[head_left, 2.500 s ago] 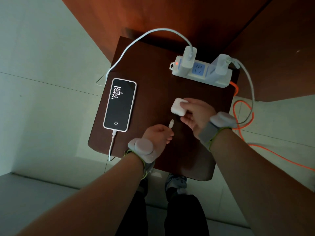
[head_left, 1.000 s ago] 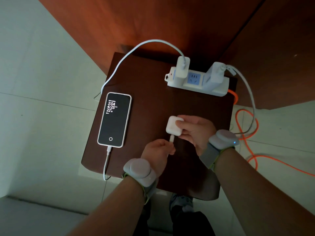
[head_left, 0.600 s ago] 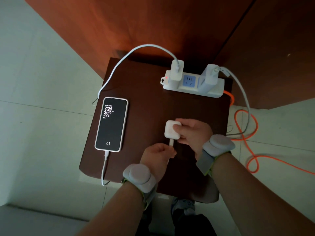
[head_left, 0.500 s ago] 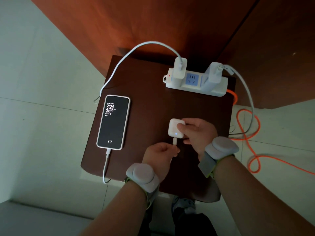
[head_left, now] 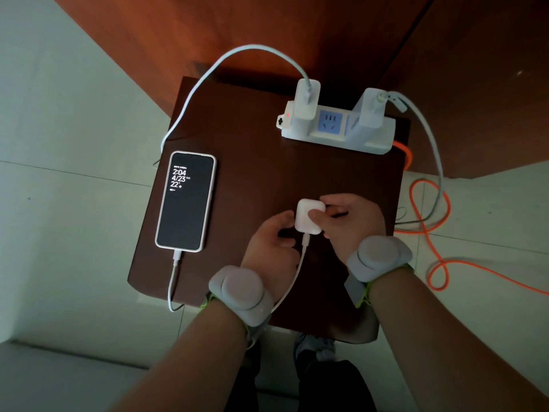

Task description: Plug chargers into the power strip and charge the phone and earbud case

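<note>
Two hands pinch one white earbud case (head_left: 309,216) over the near right part of the table, the right hand (head_left: 350,221) with its thumb on top and fingers behind, the left hand (head_left: 271,245) closed at the case's near left corner, a white cable (head_left: 292,272) plugged into its near end. One dark wooden table (head_left: 261,156) carries one white power strip (head_left: 337,129) at its far right, with two white chargers (head_left: 307,101) plugged in either side of one free blue socket. One phone (head_left: 185,202) lies face up on the left, screen lit, its own cable at its near end.

Bare tabletop (head_left: 255,162) separates phone (head_left: 186,201) and power strip (head_left: 337,129).
</note>
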